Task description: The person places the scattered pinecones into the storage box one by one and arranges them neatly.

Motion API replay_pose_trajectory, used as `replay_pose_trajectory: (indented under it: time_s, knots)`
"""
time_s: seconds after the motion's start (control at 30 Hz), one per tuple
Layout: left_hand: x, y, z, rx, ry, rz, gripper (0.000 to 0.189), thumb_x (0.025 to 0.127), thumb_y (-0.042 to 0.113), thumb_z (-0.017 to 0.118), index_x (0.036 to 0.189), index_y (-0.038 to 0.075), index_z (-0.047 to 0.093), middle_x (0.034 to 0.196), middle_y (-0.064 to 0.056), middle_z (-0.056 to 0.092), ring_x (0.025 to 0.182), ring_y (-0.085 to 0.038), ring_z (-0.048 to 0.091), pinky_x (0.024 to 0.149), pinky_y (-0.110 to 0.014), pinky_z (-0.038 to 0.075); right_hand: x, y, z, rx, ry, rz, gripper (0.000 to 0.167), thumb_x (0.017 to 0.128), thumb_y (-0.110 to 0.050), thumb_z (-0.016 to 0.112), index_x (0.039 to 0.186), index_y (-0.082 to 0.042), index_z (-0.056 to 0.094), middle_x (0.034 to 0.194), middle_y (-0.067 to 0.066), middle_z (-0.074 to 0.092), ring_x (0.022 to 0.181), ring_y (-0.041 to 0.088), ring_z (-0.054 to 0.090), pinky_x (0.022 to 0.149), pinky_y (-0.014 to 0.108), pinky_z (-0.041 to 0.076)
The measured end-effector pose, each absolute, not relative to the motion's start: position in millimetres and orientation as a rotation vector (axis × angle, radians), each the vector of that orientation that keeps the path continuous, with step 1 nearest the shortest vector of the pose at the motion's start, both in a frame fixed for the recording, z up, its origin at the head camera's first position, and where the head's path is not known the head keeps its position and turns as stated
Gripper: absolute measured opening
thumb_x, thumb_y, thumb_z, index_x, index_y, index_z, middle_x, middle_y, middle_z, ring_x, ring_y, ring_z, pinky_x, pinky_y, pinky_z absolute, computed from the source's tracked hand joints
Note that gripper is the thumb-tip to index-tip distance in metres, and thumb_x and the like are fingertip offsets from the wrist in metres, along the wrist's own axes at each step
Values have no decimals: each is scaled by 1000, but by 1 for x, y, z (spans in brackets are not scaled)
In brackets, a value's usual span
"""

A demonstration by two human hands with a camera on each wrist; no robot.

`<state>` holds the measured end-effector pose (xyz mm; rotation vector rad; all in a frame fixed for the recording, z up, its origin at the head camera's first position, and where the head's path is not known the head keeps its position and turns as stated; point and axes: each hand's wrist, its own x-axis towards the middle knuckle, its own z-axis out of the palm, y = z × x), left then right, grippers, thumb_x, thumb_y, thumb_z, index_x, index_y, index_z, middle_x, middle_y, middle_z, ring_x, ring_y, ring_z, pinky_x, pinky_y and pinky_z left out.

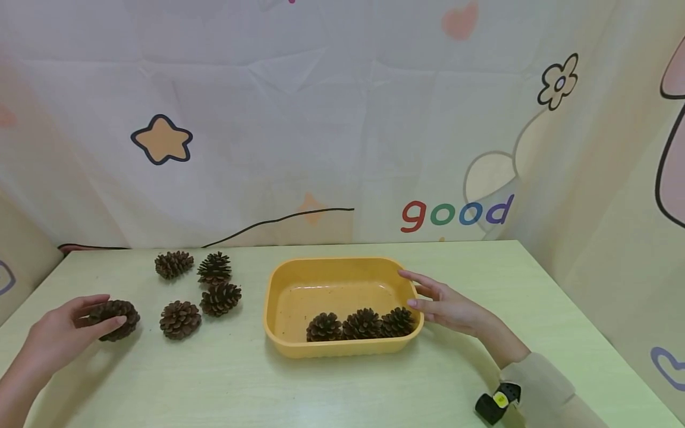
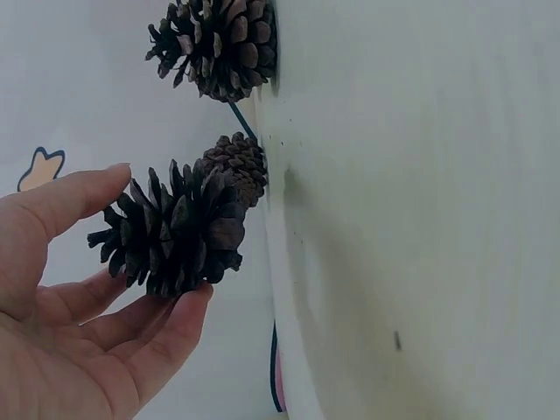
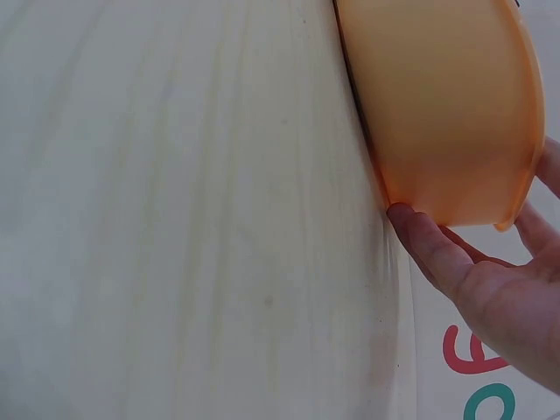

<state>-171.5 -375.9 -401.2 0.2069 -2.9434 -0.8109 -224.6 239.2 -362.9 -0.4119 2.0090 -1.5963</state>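
Black wrist gadget by the right cuff is sitting nearest. Left hand is pinching a dark pinecone between thumb and fingers at the table's left side – looks like it's hovering just off the surface. I'd go light around the widest scales; squeezing hard is probably asking for a twist or a snapped tip. Right hand is resting spread against the basin's right end, likely enough for steadying it. That yellow basin is holding three pinecones, lined up along its near wall toward the right. Four loose pinecones are lying left of it – nearer pair, farther pair. Cartoon-print backdrop is hanging behind everything.
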Motion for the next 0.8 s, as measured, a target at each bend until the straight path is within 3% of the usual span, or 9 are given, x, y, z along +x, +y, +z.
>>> replay_pose_trajectory:
  time_s: [0.1,0.17,0.33,0.4,0.8]
  knots:
    - [-173,-378,-405,200,-2909,-831,83,78,62,56,137,7,38,124,-31,48,108,-47,46,73,-54,37,-225,239,-363,-407,2011,-1598,71,91,-24,57,147,-14,14,147,27,3,129,45,27,96,41,41]
    - [-167,-367,-394,209,-2884,-812,78,78,60,59,135,9,42,122,-28,52,102,-33,54,71,-50,39,-225,239,-363,-403,2014,-1598,71,91,-24,57,147,-14,14,147,27,3,129,45,27,96,42,41]
    - [-146,-329,-362,183,-2829,-870,70,81,50,62,131,4,45,119,-29,53,105,-34,53,73,-50,38,-224,239,-364,-392,2029,-1589,71,91,-24,57,147,-14,14,148,25,3,130,44,26,97,42,40]
    - [-141,-318,-353,160,-2827,-922,69,83,47,62,132,2,43,122,-32,48,110,-49,43,76,-54,36,-224,239,-364,-394,2029,-1589,71,91,-24,56,147,-14,14,148,25,3,129,44,26,97,42,39]
    - [-135,-278,-332,54,-2785,-1006,63,83,42,64,132,7,47,128,-23,49,110,-44,47,71,-49,48,-225,240,-364,-416,2007,-1598,71,91,-24,56,147,-13,13,147,28,6,127,44,30,95,39,42]
